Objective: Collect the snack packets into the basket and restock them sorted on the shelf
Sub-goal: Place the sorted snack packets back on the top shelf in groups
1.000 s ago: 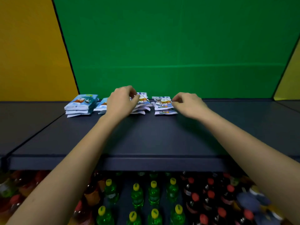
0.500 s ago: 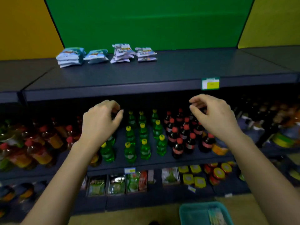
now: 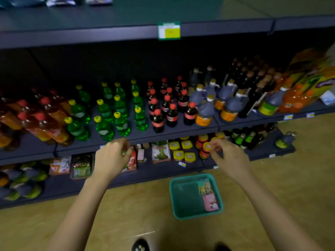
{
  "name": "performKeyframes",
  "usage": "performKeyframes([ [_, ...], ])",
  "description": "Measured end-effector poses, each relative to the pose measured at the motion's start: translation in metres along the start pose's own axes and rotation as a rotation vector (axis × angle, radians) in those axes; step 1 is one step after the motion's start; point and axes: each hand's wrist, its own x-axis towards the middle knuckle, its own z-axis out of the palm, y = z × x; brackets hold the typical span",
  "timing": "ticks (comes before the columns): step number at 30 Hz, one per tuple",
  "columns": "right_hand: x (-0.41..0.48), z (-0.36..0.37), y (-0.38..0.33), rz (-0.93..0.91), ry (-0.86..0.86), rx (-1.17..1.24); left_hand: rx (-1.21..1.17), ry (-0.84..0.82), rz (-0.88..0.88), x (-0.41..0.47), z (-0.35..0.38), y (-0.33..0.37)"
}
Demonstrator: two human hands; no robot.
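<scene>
3 snack packet stacks (image 3: 61,0) sit at the back-left of the top shelf (image 3: 126,17), cropped and blurred. One tier down there are roughly 12 green bottles (image 3: 108,113) with yellow caps, then roughly 12 red-capped cola bottles (image 3: 166,105); neither the labels nor the shelf tag (image 3: 169,30) can be read. Left hand (image 3: 112,156) is loosely curled, gripping nothing; teal basket (image 3: 183,198) on the floor holds 2 packets by its right wall, one yellow packet (image 3: 204,185) and one pink packet (image 3: 211,201), print illegible; right hand (image 3: 228,156) is also slack and empty.
</scene>
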Motion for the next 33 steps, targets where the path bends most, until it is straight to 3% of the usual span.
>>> performKeyframes([
  [3, -0.008, 0.0, 0.066, 0.025, -0.018, 0.02, -0.001, -0.037, -0.041, -0.017, 0.047, 0.05],
  [9, -0.012, 0.025, 0.192, 0.078, -0.241, -0.008, -0.149, -0.207, -0.23, -0.072, 0.168, 0.151],
  [14, -0.013, 0.059, 0.258, 0.207, -0.518, -0.027, -0.156, -0.414, -0.318, -0.089, 0.243, 0.18],
  [17, -0.008, 0.098, 0.291, 0.256, -0.562, -0.022, -0.094, -0.517, -0.312, -0.092, 0.294, 0.176],
  [27, -0.019, 0.375, 0.44, 0.365, -0.677, 0.153, 0.0, -0.662, -0.227, -0.109, 0.59, 0.124],
  [33, -0.01, 0.563, 0.532, 0.346, -0.672, 0.238, 0.042, -0.62, -0.141, -0.111, 0.767, 0.086],
])
